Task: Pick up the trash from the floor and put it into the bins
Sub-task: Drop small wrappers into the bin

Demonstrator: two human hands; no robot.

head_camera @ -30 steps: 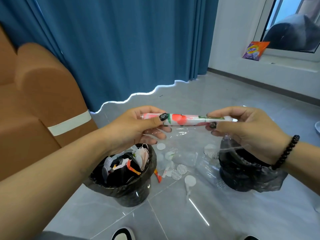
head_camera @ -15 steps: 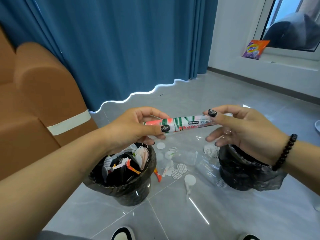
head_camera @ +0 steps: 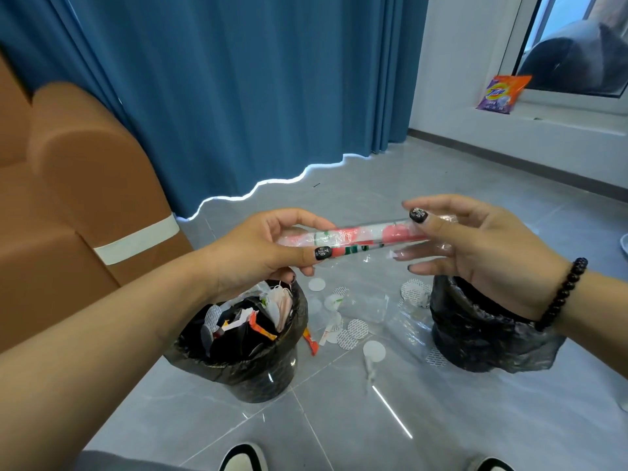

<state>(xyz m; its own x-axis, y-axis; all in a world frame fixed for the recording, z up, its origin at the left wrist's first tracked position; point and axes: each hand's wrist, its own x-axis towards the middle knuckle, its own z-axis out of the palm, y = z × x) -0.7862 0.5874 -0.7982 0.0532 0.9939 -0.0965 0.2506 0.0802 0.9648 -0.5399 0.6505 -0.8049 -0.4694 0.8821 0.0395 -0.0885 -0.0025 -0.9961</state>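
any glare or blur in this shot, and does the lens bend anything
Head view: bright streak of glare on the glossy floor tile; daylight glows under the blue curtain hem; the rolled wrapper and right hand look slightly motion-blurred; wide-angle lens bows the curtain folds and window frame.

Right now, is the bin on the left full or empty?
Nearly full. The left bin, lined with a black bag, holds scraps and wrappers piled to about its rim. How full the right bin is cannot be told; its inside is hidden.

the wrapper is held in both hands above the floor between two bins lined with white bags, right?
Not quite: the head view shows black bags lining the left bin and right bin. The rest holds: left hand and right hand both hold the wrapper above the floor.
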